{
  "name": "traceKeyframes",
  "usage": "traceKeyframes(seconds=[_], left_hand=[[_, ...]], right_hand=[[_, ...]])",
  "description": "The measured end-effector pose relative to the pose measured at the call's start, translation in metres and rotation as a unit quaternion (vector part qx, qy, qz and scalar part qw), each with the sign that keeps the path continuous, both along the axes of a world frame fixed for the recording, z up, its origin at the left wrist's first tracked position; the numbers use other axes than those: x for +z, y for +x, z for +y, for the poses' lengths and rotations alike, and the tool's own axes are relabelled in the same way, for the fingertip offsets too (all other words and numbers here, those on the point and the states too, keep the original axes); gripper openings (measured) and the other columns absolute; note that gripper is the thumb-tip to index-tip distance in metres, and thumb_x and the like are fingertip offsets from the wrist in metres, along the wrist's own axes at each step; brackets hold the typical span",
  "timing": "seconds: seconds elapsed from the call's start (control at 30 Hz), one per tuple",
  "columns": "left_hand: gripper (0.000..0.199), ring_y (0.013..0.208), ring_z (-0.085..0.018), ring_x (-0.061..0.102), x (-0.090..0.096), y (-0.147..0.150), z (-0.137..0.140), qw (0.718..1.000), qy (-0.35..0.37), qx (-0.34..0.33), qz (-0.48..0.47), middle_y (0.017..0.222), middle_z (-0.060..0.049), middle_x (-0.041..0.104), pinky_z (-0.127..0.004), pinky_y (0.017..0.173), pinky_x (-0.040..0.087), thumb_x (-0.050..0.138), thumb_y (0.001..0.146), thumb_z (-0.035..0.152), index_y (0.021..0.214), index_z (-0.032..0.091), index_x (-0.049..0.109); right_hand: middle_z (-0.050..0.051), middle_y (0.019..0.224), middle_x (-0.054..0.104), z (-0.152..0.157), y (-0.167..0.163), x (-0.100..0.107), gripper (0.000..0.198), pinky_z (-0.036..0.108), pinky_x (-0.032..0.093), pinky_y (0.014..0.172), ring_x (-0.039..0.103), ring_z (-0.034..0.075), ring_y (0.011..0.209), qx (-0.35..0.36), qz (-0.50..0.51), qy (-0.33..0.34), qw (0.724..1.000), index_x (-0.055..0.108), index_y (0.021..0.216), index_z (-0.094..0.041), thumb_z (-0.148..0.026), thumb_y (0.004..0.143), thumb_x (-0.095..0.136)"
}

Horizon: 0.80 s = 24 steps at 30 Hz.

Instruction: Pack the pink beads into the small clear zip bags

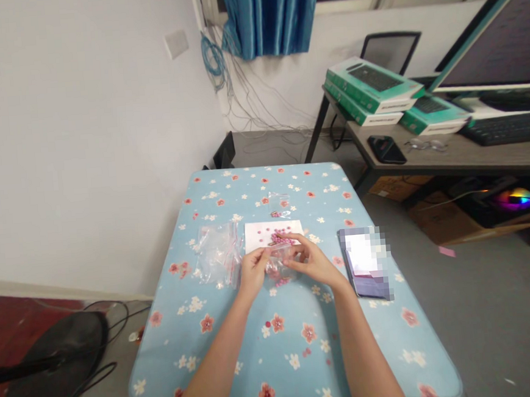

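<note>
A small clear zip bag (pixel 276 260) with pink beads at its bottom is between my hands, just above the table. My left hand (pixel 253 270) pinches the bag's upper left edge between thumb and fingers. On the bag's right side, my right hand (pixel 313 259) curls its fingers around it, with the index finger reaching toward the beads. Behind the bag, a white sheet (pixel 252 239) carries a heap of pink beads (pixel 282 236) and several scattered ones. To the left lies a pile of empty clear zip bags (pixel 217 254).
A small filled bag (pixel 279 205) lies beyond the white sheet. At the right, a tablet-like device (pixel 362 264) with a lit screen rests on the flowered table (pixel 241 359). A desk beyond holds green keyboard boxes (pixel 370 86), a black phone (pixel 386 150) and glasses (pixel 426 145).
</note>
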<state>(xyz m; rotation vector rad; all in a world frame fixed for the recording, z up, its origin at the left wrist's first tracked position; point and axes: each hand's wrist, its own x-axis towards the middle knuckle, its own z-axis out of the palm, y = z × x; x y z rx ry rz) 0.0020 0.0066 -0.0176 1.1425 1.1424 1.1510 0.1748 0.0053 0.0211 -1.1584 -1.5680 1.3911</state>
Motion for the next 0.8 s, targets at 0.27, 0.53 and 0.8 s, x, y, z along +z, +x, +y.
traceKeyframes(seconds=[0.27, 0.53, 0.8], left_hand=[[0.041, 0.051, -0.009, 0.054, 0.010, 0.002, 0.001, 0.998, -0.025, 0.035, -0.045, 0.070, 0.000, 0.063, -0.020, 0.047, 0.045, 0.068, 0.070, 0.051, 0.089, 0.015, 0.064], [0.023, 0.056, -0.009, 0.055, 0.008, 0.007, -0.004, 1.000, 0.014, -0.013, 0.024, 0.069, 0.001, 0.058, -0.018, 0.049, 0.047, 0.067, 0.073, 0.036, 0.083, 0.016, 0.062], [0.017, 0.047, -0.008, 0.054, 0.007, 0.009, -0.009, 0.995, 0.033, -0.061, 0.077, 0.066, 0.002, 0.059, -0.021, 0.049, 0.047, 0.061, 0.078, 0.029, 0.088, 0.015, 0.062]], right_hand=[[-0.003, 0.071, 0.061, 0.010, 0.006, -0.005, 0.055, 0.028, 0.046, 0.058, 0.059, 0.015, 0.063, -0.110, 0.103, -0.012, 0.988, 0.048, 0.120, -0.025, -0.033, 0.071, 0.070], [-0.004, 0.071, 0.061, 0.071, 0.008, -0.014, 0.062, 0.024, 0.041, 0.049, 0.057, 0.013, 0.057, -0.316, 0.132, 0.022, 0.939, 0.044, 0.119, -0.024, -0.035, 0.063, 0.070], [-0.004, 0.066, 0.058, 0.130, 0.000, -0.030, 0.049, 0.026, 0.038, 0.050, 0.055, 0.014, 0.056, -0.279, 0.056, 0.019, 0.958, 0.050, 0.105, -0.019, -0.034, 0.060, 0.064]])
